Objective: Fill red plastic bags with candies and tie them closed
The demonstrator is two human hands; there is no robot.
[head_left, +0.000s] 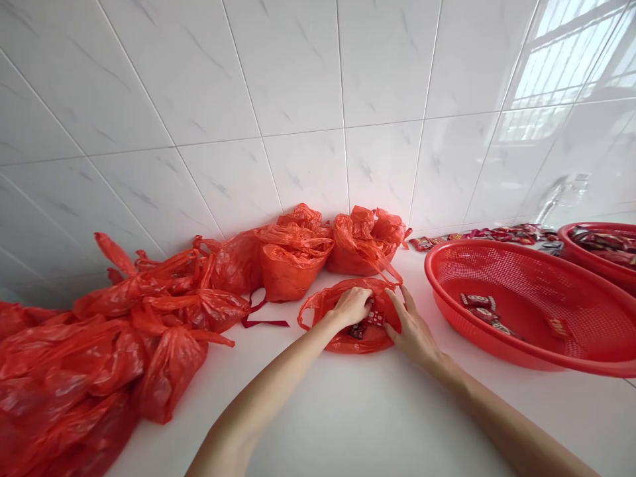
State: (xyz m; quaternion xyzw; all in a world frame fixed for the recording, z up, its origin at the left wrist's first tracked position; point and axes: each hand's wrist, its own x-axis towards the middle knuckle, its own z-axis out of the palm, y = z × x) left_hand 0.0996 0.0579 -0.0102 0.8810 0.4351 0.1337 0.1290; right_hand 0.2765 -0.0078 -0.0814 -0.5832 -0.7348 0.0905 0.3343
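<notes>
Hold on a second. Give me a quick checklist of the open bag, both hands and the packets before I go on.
1. Mouth of the front red bag open: ok, spread wide on the counter.
2. Left hand inside the bag mouth: ok.
3. Left hand's hold on a packet: cannot tell, partly hidden.
4. Right hand at the bag's right side, thumb and fingers spread: ok.
5. Full count of packets in the bag: cannot tell, partly covered.
6. Large basket cleared: not ok, several packets lie inside.

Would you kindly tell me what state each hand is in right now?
Left hand: curled inside the open red bag; whether it grips a packet cannot be told.
Right hand: open, at the bag's right side.
</notes>
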